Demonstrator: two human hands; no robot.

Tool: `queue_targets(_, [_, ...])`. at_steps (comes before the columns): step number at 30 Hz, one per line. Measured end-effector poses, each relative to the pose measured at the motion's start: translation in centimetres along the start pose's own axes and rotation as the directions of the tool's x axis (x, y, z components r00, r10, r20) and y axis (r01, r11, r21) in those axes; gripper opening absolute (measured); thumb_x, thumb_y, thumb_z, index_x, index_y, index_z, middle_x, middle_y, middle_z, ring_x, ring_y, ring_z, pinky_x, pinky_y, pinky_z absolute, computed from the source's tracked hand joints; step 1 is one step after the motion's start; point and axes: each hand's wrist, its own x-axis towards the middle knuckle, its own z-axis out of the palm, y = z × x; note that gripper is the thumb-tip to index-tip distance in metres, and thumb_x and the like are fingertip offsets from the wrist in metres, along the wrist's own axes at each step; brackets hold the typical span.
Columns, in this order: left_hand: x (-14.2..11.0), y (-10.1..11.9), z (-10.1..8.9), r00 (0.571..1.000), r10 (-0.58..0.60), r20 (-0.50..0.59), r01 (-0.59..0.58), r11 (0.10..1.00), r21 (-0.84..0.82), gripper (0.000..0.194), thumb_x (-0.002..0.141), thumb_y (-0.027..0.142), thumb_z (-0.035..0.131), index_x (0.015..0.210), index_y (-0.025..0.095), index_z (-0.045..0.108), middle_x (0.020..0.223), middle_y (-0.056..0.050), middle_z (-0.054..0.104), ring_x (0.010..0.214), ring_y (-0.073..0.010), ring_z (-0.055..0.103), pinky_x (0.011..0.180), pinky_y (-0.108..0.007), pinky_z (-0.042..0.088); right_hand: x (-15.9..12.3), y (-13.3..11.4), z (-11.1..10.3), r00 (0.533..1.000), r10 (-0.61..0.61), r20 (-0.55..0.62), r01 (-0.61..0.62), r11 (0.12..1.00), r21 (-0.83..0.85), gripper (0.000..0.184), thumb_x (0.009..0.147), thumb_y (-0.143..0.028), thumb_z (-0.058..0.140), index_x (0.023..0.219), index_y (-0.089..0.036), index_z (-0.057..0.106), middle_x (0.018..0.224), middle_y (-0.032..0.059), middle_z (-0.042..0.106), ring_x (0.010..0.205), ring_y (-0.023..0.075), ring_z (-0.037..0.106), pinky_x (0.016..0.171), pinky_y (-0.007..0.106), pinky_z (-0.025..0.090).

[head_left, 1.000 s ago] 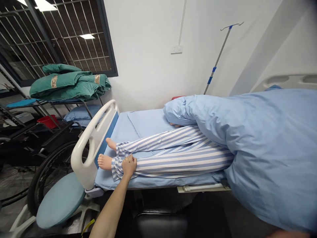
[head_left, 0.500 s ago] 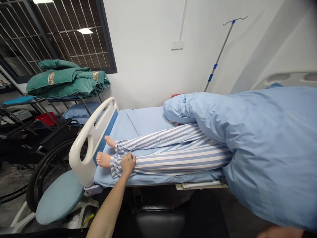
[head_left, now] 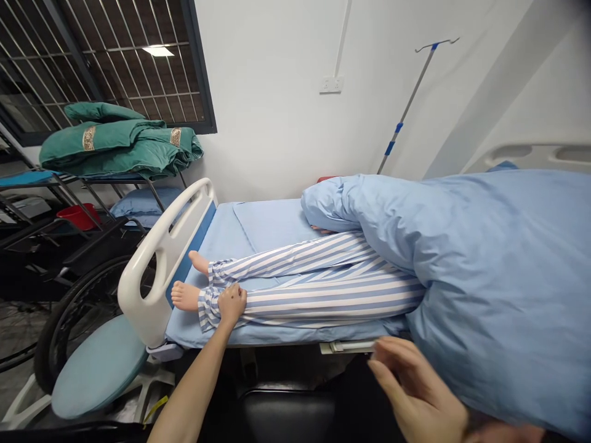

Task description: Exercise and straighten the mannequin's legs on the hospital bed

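A figure in blue-and-white striped pyjama trousers (head_left: pixel 323 301) lies on the bed, its bare feet (head_left: pixel 185 296) near the footboard. My left hand (head_left: pixel 232 304) is closed on the nearer trouser leg just above the ankle; its fingertips are hidden. In front of the bed's near side, my right hand (head_left: pixel 413 384) hangs in the air, slightly blurred, fingers curved and thumb apart, with nothing visible in it. Beside it bulges a light blue quilt (head_left: pixel 489 277), which covers the figure from the thighs up. Part of another hand shows at the quilt's far edge.
A white footboard (head_left: pixel 152 271) closes the bed's left end. Left of it stand a round stool (head_left: pixel 99 369) and a wheelchair (head_left: pixel 50 320). Green folded bedding (head_left: pixel 120 147) lies on a rack behind. An IV pole (head_left: pixel 409 104) rises by the wall. A black seat (head_left: pixel 286 409) is below me.
My right hand has come up into view from the lower right. My left hand keeps its hold on the trouser leg. The view has shifted slightly to the right.
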Motion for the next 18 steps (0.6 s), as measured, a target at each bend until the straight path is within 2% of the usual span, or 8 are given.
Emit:
queue_targets(4, [0.0,0.1,0.0,1.0,0.0,0.003,0.0,1.0,0.008,0.019,0.08,0.024,0.041,0.072,0.02,0.058,0.073,-0.003,0.065,0.073,-0.0182,0.057,0.063,-0.029,0.028,-2.2,6.4,2.2,0.983,0.11,0.146,-0.09,0.986,-0.14,0.026,0.078,-0.041,0.063,0.089,-0.017,0.064,0.082,0.0065,0.062,0.066,0.0156,0.059,0.054,0.023,0.05])
queue_targets(9, [0.0,0.1,-0.1,1.0,-0.01,0.003,0.01,1.0,0.015,0.02,0.08,0.024,0.042,0.071,0.02,0.059,0.072,-0.004,0.064,0.072,-0.0181,0.056,0.063,-0.029,0.028,-7.1,14.0,2.2,0.94,0.274,0.204,-0.211,0.935,-0.284,0.032,0.074,-0.05,0.06,0.082,-0.02,0.067,0.076,0.0053,0.066,0.063,0.0202,0.063,0.052,0.027,0.052])
queue_targets(14, [0.0,0.2,-0.2,1.0,-0.012,-0.01,0.012,1.0,0.016,0.018,0.08,0.025,0.042,0.069,0.021,0.056,0.07,-0.003,0.063,0.07,-0.0174,0.055,0.063,-0.029,0.027,-11.2,18.9,1.7,0.917,0.359,0.172,-0.286,0.894,-0.346,0.029,0.072,-0.056,0.054,0.073,-0.03,0.067,0.076,0.003,0.067,0.071,0.0315,0.066,0.058,0.042,0.056])
queue_targets(18, [0.0,0.0,0.1,1.0,-0.008,-0.029,0.008,1.0,0.005,0.017,0.08,0.024,0.043,0.067,0.021,0.052,0.068,-0.002,0.061,0.069,-0.0168,0.054,0.064,-0.029,0.027,-12.4,21.1,1.2,0.907,0.391,0.159,-0.288,0.849,-0.442,0.036,0.071,-0.057,0.05,0.071,-0.025,0.067,0.078,0.0075,0.067,0.077,0.0331,0.066,0.065,0.045,0.057])
